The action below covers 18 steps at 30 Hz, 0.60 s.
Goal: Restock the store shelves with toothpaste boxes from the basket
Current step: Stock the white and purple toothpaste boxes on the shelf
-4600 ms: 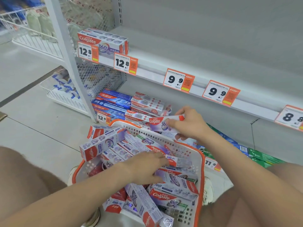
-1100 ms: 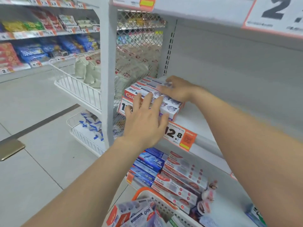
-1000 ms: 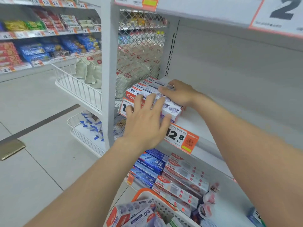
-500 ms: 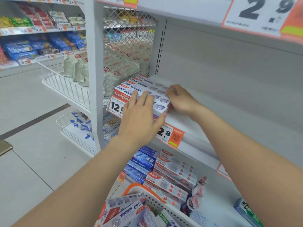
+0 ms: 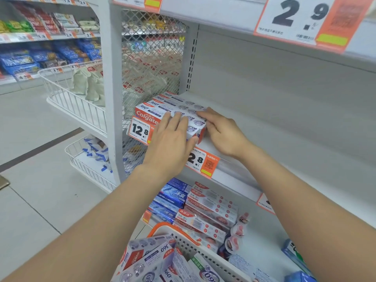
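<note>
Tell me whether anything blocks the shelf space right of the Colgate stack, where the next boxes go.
Nothing visible does. The shelf right of the Colgate stack is bare where it shows. Only the right hand rests against the stack's right end, and the left hand presses on its front.

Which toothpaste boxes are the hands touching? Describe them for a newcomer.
Take the middle shelf, mostly bare. At its left end, against the mesh panel, sit the silver-and-red Colgate 360 boxes under the left hand and right hand. The lower shelf's boxes are blue or white-and-red.
</note>
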Tool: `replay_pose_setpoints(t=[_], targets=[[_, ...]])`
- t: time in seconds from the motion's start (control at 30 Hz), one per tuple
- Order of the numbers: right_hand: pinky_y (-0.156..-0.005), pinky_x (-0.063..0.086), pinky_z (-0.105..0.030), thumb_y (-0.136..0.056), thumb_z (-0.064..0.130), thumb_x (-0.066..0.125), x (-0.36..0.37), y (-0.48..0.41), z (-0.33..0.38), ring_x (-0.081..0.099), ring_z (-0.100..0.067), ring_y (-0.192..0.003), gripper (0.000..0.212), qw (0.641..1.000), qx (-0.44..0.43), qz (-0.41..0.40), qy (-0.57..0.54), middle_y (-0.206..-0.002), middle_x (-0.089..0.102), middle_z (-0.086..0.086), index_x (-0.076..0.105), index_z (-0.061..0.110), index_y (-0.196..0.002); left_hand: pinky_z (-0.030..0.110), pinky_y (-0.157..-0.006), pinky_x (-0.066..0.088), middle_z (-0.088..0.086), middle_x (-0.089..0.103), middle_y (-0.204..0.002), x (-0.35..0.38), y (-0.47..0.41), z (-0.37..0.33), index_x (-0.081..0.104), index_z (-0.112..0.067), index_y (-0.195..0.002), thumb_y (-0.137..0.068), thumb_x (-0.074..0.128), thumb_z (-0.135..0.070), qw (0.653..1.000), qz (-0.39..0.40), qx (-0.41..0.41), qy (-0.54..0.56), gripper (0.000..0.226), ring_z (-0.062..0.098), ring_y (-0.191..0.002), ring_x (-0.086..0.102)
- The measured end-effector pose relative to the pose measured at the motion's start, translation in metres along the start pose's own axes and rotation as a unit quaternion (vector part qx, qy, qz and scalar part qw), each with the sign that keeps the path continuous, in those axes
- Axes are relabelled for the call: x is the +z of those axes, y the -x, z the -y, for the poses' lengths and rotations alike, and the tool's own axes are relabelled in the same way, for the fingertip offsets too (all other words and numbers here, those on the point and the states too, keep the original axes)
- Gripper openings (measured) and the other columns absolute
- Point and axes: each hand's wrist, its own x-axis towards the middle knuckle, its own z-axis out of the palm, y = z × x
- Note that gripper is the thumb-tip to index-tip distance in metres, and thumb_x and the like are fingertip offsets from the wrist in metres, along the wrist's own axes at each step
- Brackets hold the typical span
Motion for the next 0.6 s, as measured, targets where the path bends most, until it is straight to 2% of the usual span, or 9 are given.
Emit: replay_pose_setpoints(t=[0.03,0.1,0.17,0.23,0.33,0.47,0.57,0.6], targets=[[-0.109,0.014,-0.002,-0.110,0.011,0.040,-0.002,0.001,-0.003,0.031,-0.022,-0.154,0.047,1.000,0.009,0.023,-0.007,-0.165,0.039,-0.008,0.049,0.022,-0.155,0.047,-0.130,0.015,0.020,0.039,-0.161,-0.001,0.000,-0.001,0.041,0.000,-0.154,-0.109,0.047,-0.042,1.000,-0.002,0.006,0.004,0.062,0.039,-0.152,0.027],[-0.114,0.005,-0.006,-0.111,0.015,0.043,-0.005,0.002,-0.008,0.013,-0.016,-0.160,0.051,0.998,0.012,0.060,-0.012,-0.173,0.019,-0.006,0.041,0.030,-0.160,0.043,-0.128,0.011,0.025,0.042,-0.158,-0.004,0.002,-0.006,0.043,0.006,-0.151,-0.109,0.051,-0.034,1.000,-0.008,0.015,0.011,0.059,0.041,-0.149,0.029],[-0.112,0.004,-0.004,-0.111,0.017,0.046,-0.004,0.004,-0.009,0.010,-0.015,-0.160,0.052,0.998,0.003,0.059,-0.007,-0.174,0.014,-0.006,0.038,0.034,-0.160,0.043,-0.128,0.013,0.026,0.046,-0.154,-0.006,0.002,-0.009,0.046,0.007,-0.149,-0.108,0.053,-0.032,1.000,-0.013,0.020,0.005,0.056,0.040,-0.146,0.034],[-0.112,0.006,-0.005,-0.111,0.019,0.048,-0.003,0.004,-0.009,0.014,-0.017,-0.160,0.051,0.999,0.008,0.042,-0.009,-0.173,0.016,-0.006,0.041,0.034,-0.159,0.043,-0.127,0.016,0.026,0.049,-0.151,-0.004,0.001,-0.010,0.048,0.006,-0.147,-0.108,0.055,-0.032,1.000,-0.019,0.023,-0.002,0.056,0.040,-0.144,0.036],[-0.117,0.011,-0.014,-0.111,0.023,0.050,-0.002,0.002,-0.006,0.019,-0.020,-0.159,0.048,1.000,0.006,0.029,0.001,-0.172,0.020,-0.007,0.044,0.034,-0.157,0.044,-0.127,0.019,0.025,0.050,-0.151,-0.001,-0.001,-0.007,0.049,0.004,-0.147,-0.107,0.056,-0.034,0.999,-0.023,0.023,-0.003,0.055,0.039,-0.144,0.036],[-0.123,0.018,-0.025,-0.109,0.025,0.052,0.000,0.000,-0.007,0.022,-0.021,-0.158,0.047,1.000,-0.006,0.022,0.014,-0.170,0.027,-0.011,0.048,0.032,-0.155,0.054,-0.118,0.035,0.011,0.047,-0.156,0.002,-0.003,-0.005,0.048,-0.017,-0.151,-0.108,0.047,-0.044,1.000,0.003,-0.007,-0.007,0.051,0.040,-0.149,0.031],[-0.126,0.021,-0.029,-0.108,0.022,0.056,-0.002,-0.003,-0.014,0.026,-0.018,-0.157,0.046,1.000,0.000,0.005,0.000,-0.167,0.035,-0.008,0.053,0.030,-0.153,0.059,-0.118,0.031,0.005,0.034,-0.166,0.000,-0.002,-0.009,0.042,-0.030,-0.156,-0.109,0.044,-0.046,0.999,0.013,-0.033,0.004,0.049,0.035,-0.157,0.017],[-0.127,0.023,-0.034,-0.107,0.020,0.057,-0.002,-0.005,-0.017,0.029,-0.017,-0.156,0.045,1.000,0.014,-0.009,-0.017,-0.165,0.038,-0.007,0.055,0.030,-0.151,0.059,-0.118,0.028,0.003,0.031,-0.168,-0.001,-0.001,-0.010,0.040,-0.033,-0.157,-0.110,0.043,-0.047,0.999,0.014,-0.039,0.005,0.049,0.033,-0.159,0.013]])
